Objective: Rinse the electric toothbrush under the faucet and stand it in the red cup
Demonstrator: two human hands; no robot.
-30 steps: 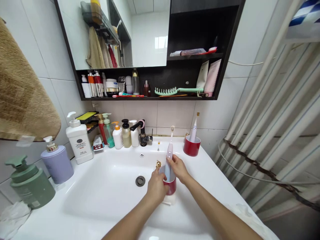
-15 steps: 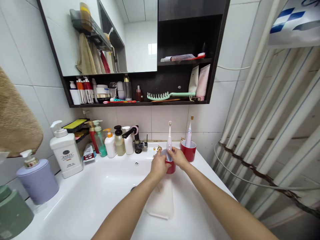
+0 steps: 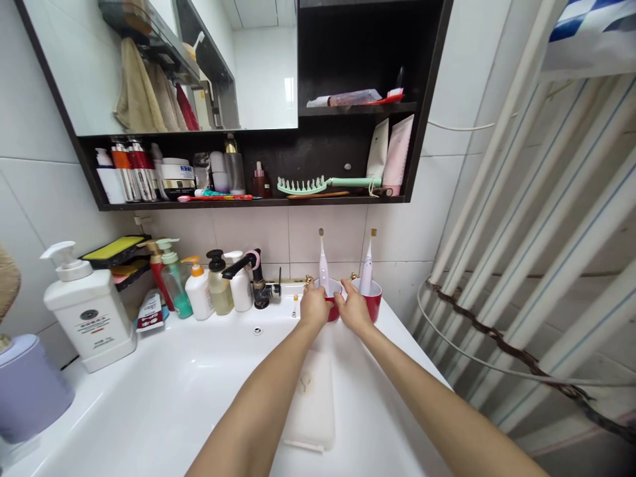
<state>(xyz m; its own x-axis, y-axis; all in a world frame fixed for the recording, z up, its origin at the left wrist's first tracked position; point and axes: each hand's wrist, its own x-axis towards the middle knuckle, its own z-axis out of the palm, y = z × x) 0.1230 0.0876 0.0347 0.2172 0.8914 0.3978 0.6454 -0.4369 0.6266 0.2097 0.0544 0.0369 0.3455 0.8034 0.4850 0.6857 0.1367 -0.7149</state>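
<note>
On the sink's back ledge, my left hand (image 3: 315,307) wraps the left side of a red cup (image 3: 334,311), its thumb across the front. A white electric toothbrush (image 3: 323,268) stands upright in that cup, brush head up. My right hand (image 3: 354,309) is between this cup and a second red cup (image 3: 375,305). Its thumb is by the left cup's right side, the fingers stretched forward and apart; exact contact is hard to see. Another electric toothbrush (image 3: 368,268) stands in the right cup, tilted slightly.
A black faucet (image 3: 258,285) and several pump bottles (image 3: 199,291) line the ledge to the left. A pale flat soft item (image 3: 313,401) lies on the sink (image 3: 189,411) below my hands. A dark cabinet (image 3: 422,132) hangs above; pipes (image 3: 501,278) run along the right.
The left cup with its toothbrush has moved back, level with the right cup. The toothbrush's head has turned away. My right hand has come off the toothbrush; the view has shifted right.
</note>
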